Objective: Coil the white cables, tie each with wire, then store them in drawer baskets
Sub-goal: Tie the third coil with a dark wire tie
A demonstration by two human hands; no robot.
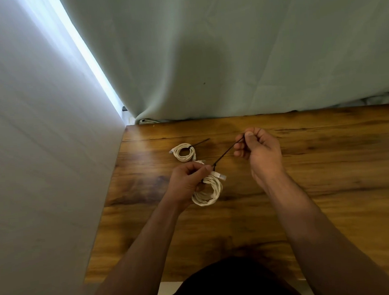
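Pinching, the right hand (259,153) has the far end of a dark tie wire (228,152) nipped between thumb and forefinger, its other fingers curled in beneath. From my seat I read the wire as one straight line running down toward seven o'clock into the left hand (187,179). That hand grips the top of a white cable coil (216,189), fingers wrapped round the bundled turns where the wire meets them, thumb tip at the crossing. A pale plug (221,176) sticks out of the coil at three o'clock from the left thumb. The coil's lower loops hang toward six o'clock below the hand; I cannot tell whether they touch the table (319,207) or sit just above it.

At twelve o'clock from the left hand, near but apart from it, a second coil (182,158) lies flat on the wood. It is bound with dark wire at the one o'clock point of its ring, and the loose tail (201,142) of that wire points off toward two o'clock.

Both forearms are bare and come in from six o'clock. The table is brown wood grain; its far edge, at twelve o'clock, meets a pale green curtain (228,52), and a grey-white wall (39,146) stands along its nine o'clock side. A bright strip of light (82,51) runs between wall and curtain toward eleven o'clock.
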